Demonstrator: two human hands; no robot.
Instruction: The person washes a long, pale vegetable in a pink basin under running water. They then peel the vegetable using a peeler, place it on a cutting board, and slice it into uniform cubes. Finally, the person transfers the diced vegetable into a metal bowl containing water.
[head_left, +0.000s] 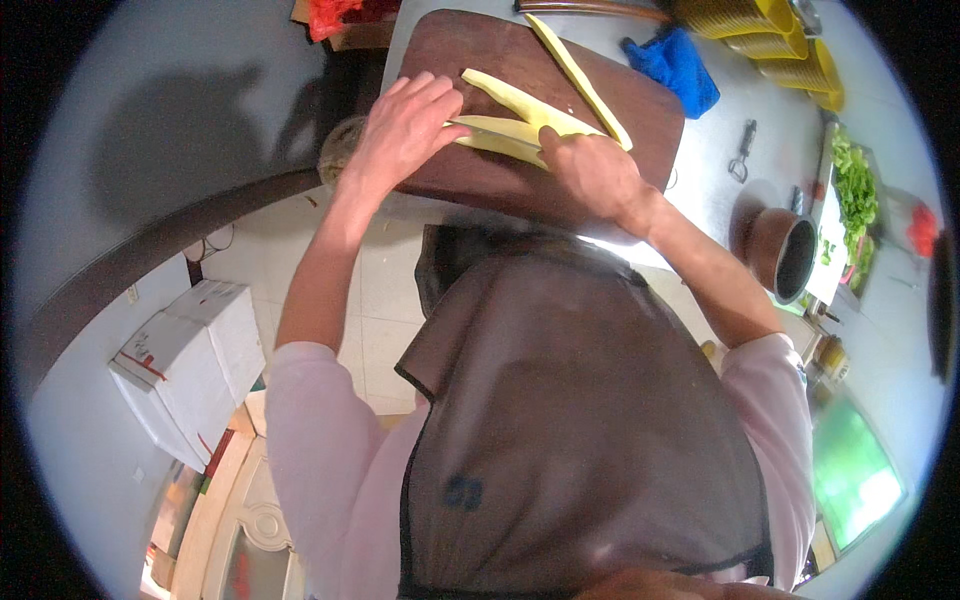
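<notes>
On a dark brown wooden cutting board (495, 41) lie several long, pale yellow pieces of peeled vegetable. My left hand (412, 124) presses on the left end of the nearest piece (499, 144), its thumb by the tip of a thin knife blade (499, 133). The blade is seen nearly edge-on and runs along that piece. My right hand (596, 169) is closed around the knife's handle end, which the fingers hide. A second piece (525, 105) lies just beyond the blade. Another narrow strip (577, 79) rests slanted towards the board's right side.
A blue cloth (679, 71) lies right of the board, and a peeler (742, 154) on the metal counter (709, 161). Further right are a brown pot (776, 244) and leafy greens (855, 184). Yellow stacked containers (750, 22) stand at the back. A wall (187, 97) rises on the left.
</notes>
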